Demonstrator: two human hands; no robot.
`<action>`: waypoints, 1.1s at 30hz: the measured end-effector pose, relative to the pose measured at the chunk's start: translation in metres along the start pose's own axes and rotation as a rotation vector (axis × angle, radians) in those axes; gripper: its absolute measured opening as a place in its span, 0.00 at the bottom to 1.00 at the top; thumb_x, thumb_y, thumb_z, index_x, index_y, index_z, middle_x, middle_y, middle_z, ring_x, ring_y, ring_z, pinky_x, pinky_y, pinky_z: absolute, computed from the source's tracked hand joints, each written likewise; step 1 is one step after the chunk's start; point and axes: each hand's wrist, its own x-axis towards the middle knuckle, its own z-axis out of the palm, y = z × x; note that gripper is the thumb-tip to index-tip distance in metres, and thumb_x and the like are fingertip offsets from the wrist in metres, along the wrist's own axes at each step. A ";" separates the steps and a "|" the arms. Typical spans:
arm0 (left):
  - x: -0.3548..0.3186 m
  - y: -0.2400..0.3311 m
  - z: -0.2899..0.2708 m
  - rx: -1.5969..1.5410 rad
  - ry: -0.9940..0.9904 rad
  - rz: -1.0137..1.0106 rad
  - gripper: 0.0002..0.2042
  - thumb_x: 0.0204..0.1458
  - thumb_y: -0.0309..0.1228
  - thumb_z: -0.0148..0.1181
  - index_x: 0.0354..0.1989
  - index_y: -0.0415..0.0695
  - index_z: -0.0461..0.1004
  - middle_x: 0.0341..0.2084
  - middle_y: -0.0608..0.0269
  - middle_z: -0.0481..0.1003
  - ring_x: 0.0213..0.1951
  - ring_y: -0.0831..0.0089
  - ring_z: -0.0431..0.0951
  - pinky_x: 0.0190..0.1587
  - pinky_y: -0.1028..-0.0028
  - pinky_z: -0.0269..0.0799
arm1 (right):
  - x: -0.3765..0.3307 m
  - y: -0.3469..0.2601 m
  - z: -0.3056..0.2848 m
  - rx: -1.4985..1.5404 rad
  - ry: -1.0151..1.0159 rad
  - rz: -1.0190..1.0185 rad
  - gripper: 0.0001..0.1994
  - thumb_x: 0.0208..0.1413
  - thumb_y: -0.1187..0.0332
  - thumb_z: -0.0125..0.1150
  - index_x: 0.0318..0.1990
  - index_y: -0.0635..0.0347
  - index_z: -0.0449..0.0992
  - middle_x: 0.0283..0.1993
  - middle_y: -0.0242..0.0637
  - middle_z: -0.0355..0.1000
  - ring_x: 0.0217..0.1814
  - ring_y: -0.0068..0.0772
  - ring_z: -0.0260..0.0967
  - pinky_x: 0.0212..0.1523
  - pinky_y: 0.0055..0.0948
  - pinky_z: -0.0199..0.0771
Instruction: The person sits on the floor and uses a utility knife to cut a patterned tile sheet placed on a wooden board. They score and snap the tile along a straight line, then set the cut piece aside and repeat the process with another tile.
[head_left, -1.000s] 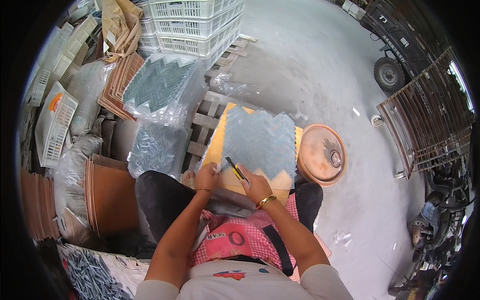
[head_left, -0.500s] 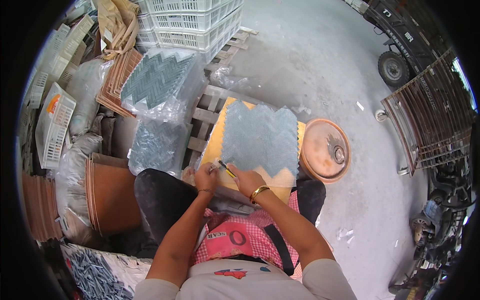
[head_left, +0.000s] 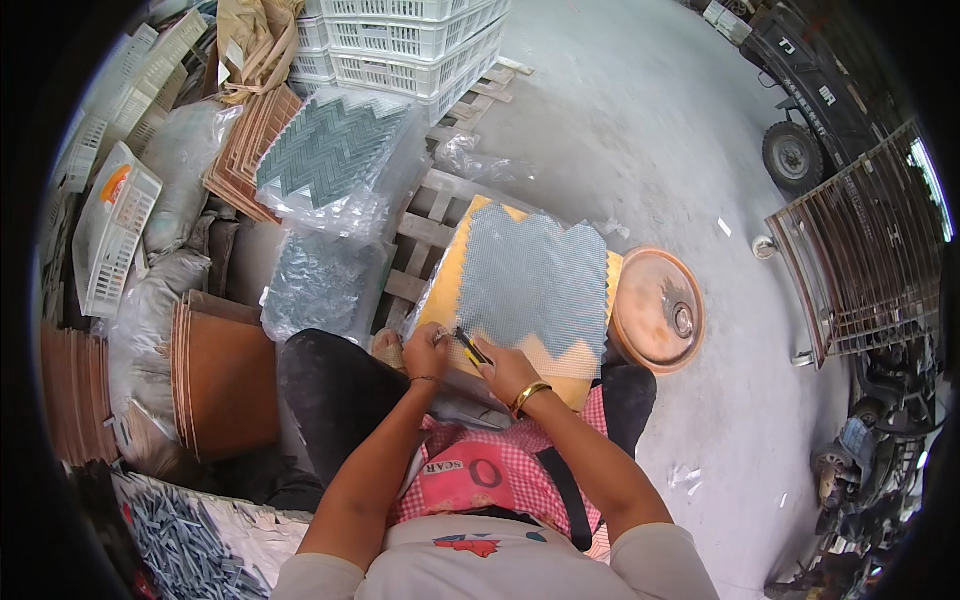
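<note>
In front of me a tile sheet [head_left: 530,275] lies mesh side up on a yellow board [head_left: 462,245]. Its zigzag edge shows through, and bare mesh [head_left: 550,362] runs out past the tiles on my side. My right hand [head_left: 510,372] is closed around a yellow and black utility knife [head_left: 473,353], its tip pointing up and left near the sheet's lower left corner. Just left of that tip, my left hand [head_left: 427,352] pinches something small and whitish, mostly hidden by the fingers.
A round rusty-lidded drum [head_left: 655,305] stands right of the board. Plastic-wrapped tile stacks [head_left: 330,160] sit on the left, near a wooden pallet [head_left: 425,230] and white crates [head_left: 410,70]. Brown boards [head_left: 225,380] stand beside my left knee. Loose tile strips [head_left: 185,540] lie lower left; a wheeled rack [head_left: 850,250] is right.
The whole view has shifted slightly. The knife in my right hand has drawn back a little from my left fingers and now points more upward. My left hand stays closed.
</note>
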 end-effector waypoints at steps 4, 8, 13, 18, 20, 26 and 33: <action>0.001 0.006 0.001 -0.019 -0.050 -0.041 0.08 0.39 0.29 0.60 0.28 0.42 0.72 0.26 0.52 0.72 0.31 0.53 0.73 0.32 0.63 0.67 | 0.001 -0.017 -0.002 0.163 -0.006 0.159 0.23 0.50 0.71 0.51 0.56 0.55 0.62 0.27 0.52 0.71 0.19 0.42 0.70 0.25 0.34 0.72; 0.001 0.003 0.002 -0.024 -0.038 -0.085 0.07 0.39 0.29 0.60 0.27 0.41 0.72 0.25 0.51 0.72 0.30 0.53 0.73 0.32 0.63 0.67 | 0.004 0.006 0.026 -0.142 0.146 -0.083 0.23 0.50 0.71 0.51 0.56 0.54 0.62 0.28 0.53 0.71 0.21 0.43 0.70 0.26 0.36 0.72; 0.002 0.002 -0.002 -0.030 -0.067 -0.069 0.07 0.41 0.28 0.56 0.30 0.40 0.72 0.26 0.49 0.72 0.31 0.52 0.73 0.34 0.63 0.67 | -0.022 0.018 0.023 0.042 0.228 -0.115 0.24 0.50 0.70 0.51 0.57 0.54 0.62 0.21 0.47 0.70 0.17 0.35 0.70 0.26 0.31 0.72; -0.010 -0.014 -0.003 -0.167 0.052 0.057 0.08 0.41 0.27 0.54 0.31 0.39 0.73 0.27 0.48 0.71 0.32 0.52 0.72 0.35 0.62 0.67 | -0.045 0.012 -0.011 0.377 0.268 0.131 0.26 0.51 0.71 0.50 0.59 0.58 0.58 0.19 0.36 0.70 0.16 0.25 0.69 0.21 0.25 0.71; -0.013 0.002 -0.006 -0.040 -0.026 0.102 0.09 0.41 0.28 0.54 0.31 0.39 0.73 0.27 0.48 0.71 0.32 0.52 0.72 0.35 0.62 0.67 | -0.046 0.035 -0.024 0.398 0.357 0.190 0.20 0.47 0.68 0.57 0.49 0.65 0.67 0.19 0.37 0.70 0.16 0.26 0.69 0.20 0.24 0.69; -0.007 0.022 -0.023 0.084 -0.140 0.062 0.10 0.44 0.34 0.54 0.25 0.39 0.74 0.25 0.48 0.72 0.31 0.53 0.72 0.34 0.62 0.66 | -0.011 0.091 -0.072 -0.007 0.628 0.077 0.19 0.39 0.62 0.63 0.33 0.68 0.68 0.25 0.52 0.70 0.29 0.55 0.68 0.33 0.42 0.70; -0.003 0.050 -0.008 0.439 -0.259 -0.238 0.12 0.42 0.38 0.58 0.30 0.44 0.74 0.30 0.54 0.75 0.35 0.57 0.75 0.38 0.64 0.68 | 0.107 0.116 -0.140 -0.313 0.445 -0.066 0.19 0.40 0.63 0.63 0.38 0.66 0.67 0.42 0.51 0.67 0.49 0.48 0.63 0.49 0.40 0.63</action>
